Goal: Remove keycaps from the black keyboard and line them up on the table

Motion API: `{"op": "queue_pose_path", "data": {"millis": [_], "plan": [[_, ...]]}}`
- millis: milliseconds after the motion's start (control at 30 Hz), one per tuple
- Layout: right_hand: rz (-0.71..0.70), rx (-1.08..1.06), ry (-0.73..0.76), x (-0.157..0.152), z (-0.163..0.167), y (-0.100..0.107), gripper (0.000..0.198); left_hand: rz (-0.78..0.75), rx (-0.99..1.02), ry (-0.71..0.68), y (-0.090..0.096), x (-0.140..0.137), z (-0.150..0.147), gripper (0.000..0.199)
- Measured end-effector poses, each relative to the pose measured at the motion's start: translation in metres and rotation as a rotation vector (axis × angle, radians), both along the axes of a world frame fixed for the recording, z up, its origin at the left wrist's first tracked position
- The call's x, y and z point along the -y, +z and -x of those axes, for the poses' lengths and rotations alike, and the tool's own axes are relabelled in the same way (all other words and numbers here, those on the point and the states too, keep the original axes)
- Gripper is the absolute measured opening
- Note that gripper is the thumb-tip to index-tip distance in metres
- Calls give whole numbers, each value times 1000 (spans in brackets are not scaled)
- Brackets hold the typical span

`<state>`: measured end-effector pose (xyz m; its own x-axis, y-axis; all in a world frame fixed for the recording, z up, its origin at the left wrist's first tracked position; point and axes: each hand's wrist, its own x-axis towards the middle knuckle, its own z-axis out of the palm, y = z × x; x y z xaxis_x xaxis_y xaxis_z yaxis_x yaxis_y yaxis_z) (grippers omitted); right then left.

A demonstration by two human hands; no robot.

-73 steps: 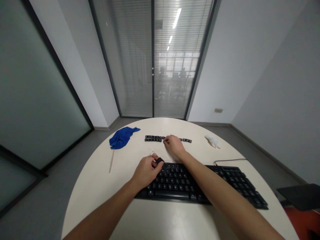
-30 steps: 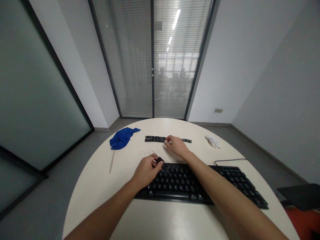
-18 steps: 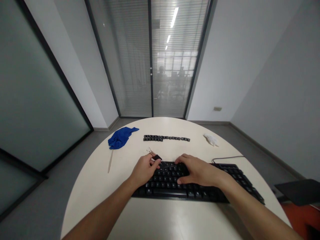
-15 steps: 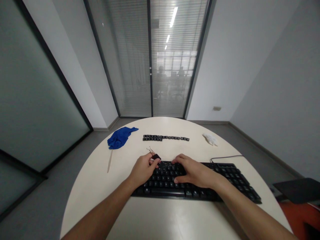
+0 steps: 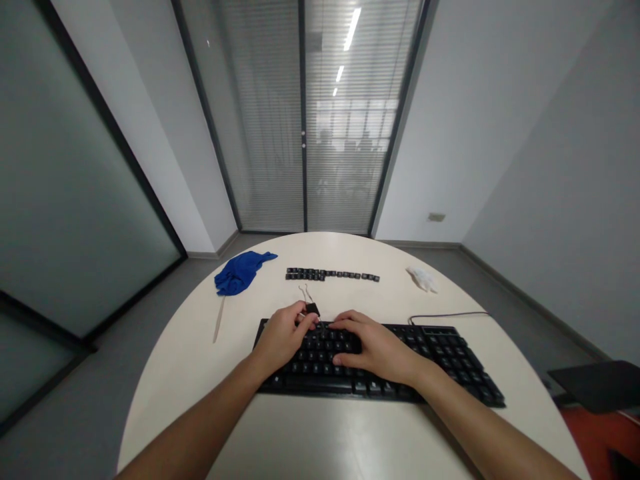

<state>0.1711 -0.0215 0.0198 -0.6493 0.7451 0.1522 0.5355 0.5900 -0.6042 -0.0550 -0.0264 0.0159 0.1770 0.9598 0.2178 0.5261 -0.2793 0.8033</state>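
A black keyboard (image 5: pixel 430 353) lies across the table, part of its left and middle covered by my hands. In my left hand (image 5: pixel 283 337) is a keycap puller (image 5: pixel 313 309) with a black grip, pinched between thumb and fingers. Two thin wire prongs stick out beyond the grip, and its other end points down at the upper rows of keys. My right hand (image 5: pixel 377 345) rests on the middle of the keyboard, thumb and fingers apart, fingertips close to the puller. Behind the keyboard, several loose black keycaps (image 5: pixel 306 274) stand in rows.
On the round white table (image 5: pixel 300 433), a crumpled blue cloth (image 5: pixel 243 272) and a thin pale stick (image 5: pixel 219 320) lie at the left. A crumpled white tissue (image 5: pixel 421 279) is at the far right. The keyboard's cable (image 5: pixel 445 315) runs over the right side.
The keyboard has slid slightly to the left, my right hand shifting left with it. The puller in my left hand has tipped more upright. The loose keycaps stay in their rows.
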Motion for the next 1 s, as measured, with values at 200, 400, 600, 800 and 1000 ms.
{"op": "queue_pose_path", "data": {"millis": [200,400,600,800,1000], "plan": [[-26,-5,-12,1,-1,-2,48,-2,-20,-36,-1,-1,0,23],[-52,6,-22,2,0,-3,48,-112,-168,-81,-2,3,-3,22],[-86,3,-59,3,4,-6,37,-175,-230,-171,-1,7,-3,18],[-108,22,-76,6,6,-5,31,-4,-13,-99,-7,1,-2,18],[-125,-1,-117,6,12,-8,27,121,182,-175,-9,-2,0,17]]}}
